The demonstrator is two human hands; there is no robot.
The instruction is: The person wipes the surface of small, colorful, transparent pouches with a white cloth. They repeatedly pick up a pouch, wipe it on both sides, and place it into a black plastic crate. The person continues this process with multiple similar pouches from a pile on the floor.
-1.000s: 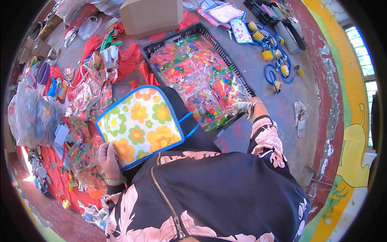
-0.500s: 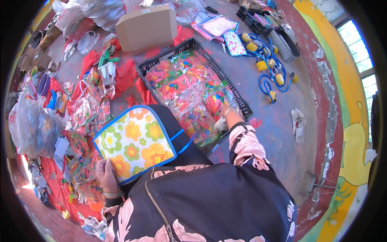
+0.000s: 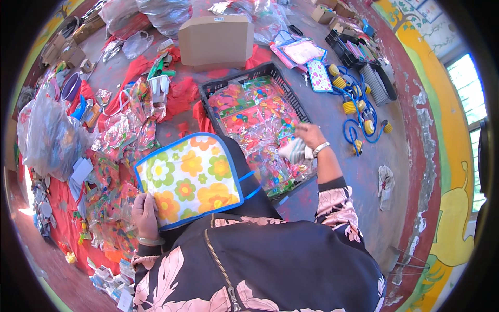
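A flower-printed panel with blue edging and straps [image 3: 193, 176] lies over my dark-clad lap. My left hand [image 3: 145, 213] pinches its lower left corner between thumb and fingers. Over the right side of the black plastic crate [image 3: 300, 106], my right hand [image 3: 313, 140] is closed on a crumpled whitish cloth with grey stripes [image 3: 295, 151]. Below that hand, the crate holds many clear packets [image 3: 249, 122] with bright balloon-like pieces in them. The fingers of my right hand are partly hidden from view.
A cardboard box [image 3: 215, 42] stands beyond the crate. To the right lie blue-and-yellow hose pumps [image 3: 358, 106] and a crumpled cloth [image 3: 385, 187]. On the left are plastic bags [image 3: 49, 140], red cloth and heaped packets [image 3: 115, 208]. A painted wall [image 3: 444, 208] borders the right.
My right hand has drawn back from the packets and risen over the crate's right side, the striped cloth still in it. My left hand keeps its corner. The whole view has shifted slightly.
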